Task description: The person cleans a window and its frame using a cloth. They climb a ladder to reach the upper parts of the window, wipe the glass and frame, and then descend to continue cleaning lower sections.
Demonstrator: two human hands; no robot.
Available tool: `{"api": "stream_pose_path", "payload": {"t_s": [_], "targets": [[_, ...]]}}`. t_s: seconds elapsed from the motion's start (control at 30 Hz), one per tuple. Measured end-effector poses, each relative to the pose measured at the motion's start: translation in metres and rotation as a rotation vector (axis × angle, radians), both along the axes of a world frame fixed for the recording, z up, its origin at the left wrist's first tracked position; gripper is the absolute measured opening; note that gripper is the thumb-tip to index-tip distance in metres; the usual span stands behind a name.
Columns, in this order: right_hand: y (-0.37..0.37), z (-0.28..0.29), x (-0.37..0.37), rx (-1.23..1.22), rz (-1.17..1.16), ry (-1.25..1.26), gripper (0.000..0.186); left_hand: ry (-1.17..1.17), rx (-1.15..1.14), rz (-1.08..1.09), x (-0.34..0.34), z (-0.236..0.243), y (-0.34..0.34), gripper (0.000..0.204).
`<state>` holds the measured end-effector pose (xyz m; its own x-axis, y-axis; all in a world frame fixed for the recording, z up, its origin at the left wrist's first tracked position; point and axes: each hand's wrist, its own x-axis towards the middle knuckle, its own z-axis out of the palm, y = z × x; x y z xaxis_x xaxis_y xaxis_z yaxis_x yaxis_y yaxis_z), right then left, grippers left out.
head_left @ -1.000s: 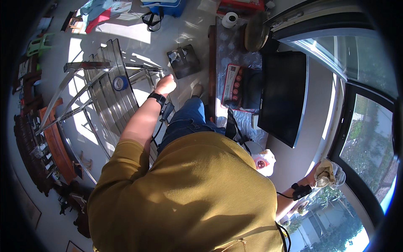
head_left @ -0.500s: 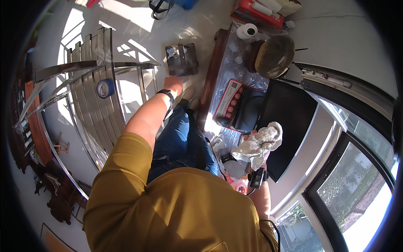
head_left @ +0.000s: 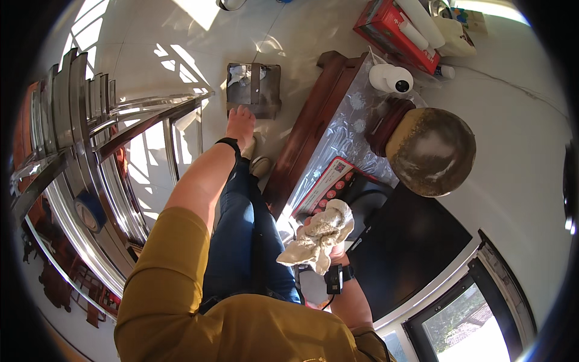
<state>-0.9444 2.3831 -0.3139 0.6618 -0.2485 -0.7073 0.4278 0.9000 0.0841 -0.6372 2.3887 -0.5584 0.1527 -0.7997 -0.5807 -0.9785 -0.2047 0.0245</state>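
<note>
My right hand grips a crumpled white cloth that hides most of its fingers. It is above the near end of the cabinet, beside a black flat screen. My left hand reaches forward over the floor, holding nothing that I can see. Its fingers point ahead, slightly apart, near the close edge of a dark brown box-shaped bin. White crumpled paper shows at the bin's top, and a band crosses it.
A wooden cabinet carries a white camera, a round brown-and-tan object on a stand and a red-edged box. At left stands a metal slatted bench with blue tape. A window is at lower right.
My view has shifted, bringing the cabinet and round object closer. My right hand has moved left with the cloth, away from the screen. My left hand remains near the bin, its fingers more extended.
</note>
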Motion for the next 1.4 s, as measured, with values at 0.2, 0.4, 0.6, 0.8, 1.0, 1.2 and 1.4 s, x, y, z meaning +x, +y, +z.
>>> {"api": "stream_pose_path", "payload": {"t_s": [0.2, 0.4, 0.6, 0.8, 1.0, 1.2, 1.4], "targets": [[-0.015, -0.025, 0.005, -0.104, 0.074, -0.005, 0.061, -0.045, -0.107, -0.066, 0.007, -0.086, -0.028, 0.04], [-0.014, -0.037, -0.019, 0.012, 0.089, 0.298, 0.033, 0.093, 0.034, 0.418, 0.021, -0.123, -0.058, 0.039], [-0.021, -0.044, -0.012, 0.314, -0.033, 0.685, 0.029, 0.019, -0.081, 0.306, 0.018, -0.145, -0.034, 0.057], [-0.036, -0.051, 0.004, 0.135, 0.11, 0.411, 0.033, -0.01, -0.196, 0.152, 0.016, -0.153, -0.037, 0.057], [-0.032, -0.059, -0.008, 0.076, 0.184, 0.343, 0.037, 0.069, -0.156, 0.117, 0.017, -0.153, -0.052, 0.053], [-0.03, -0.062, -0.017, 0.112, 0.173, 0.297, 0.041, 0.007, 0.025, -0.342, 0.018, -0.168, -0.062, 0.025], [-0.026, -0.054, -0.024, 0.082, 0.055, 0.32, 0.046, -0.075, 0.297, -0.368, 0.013, -0.168, -0.073, 0.025]]}}
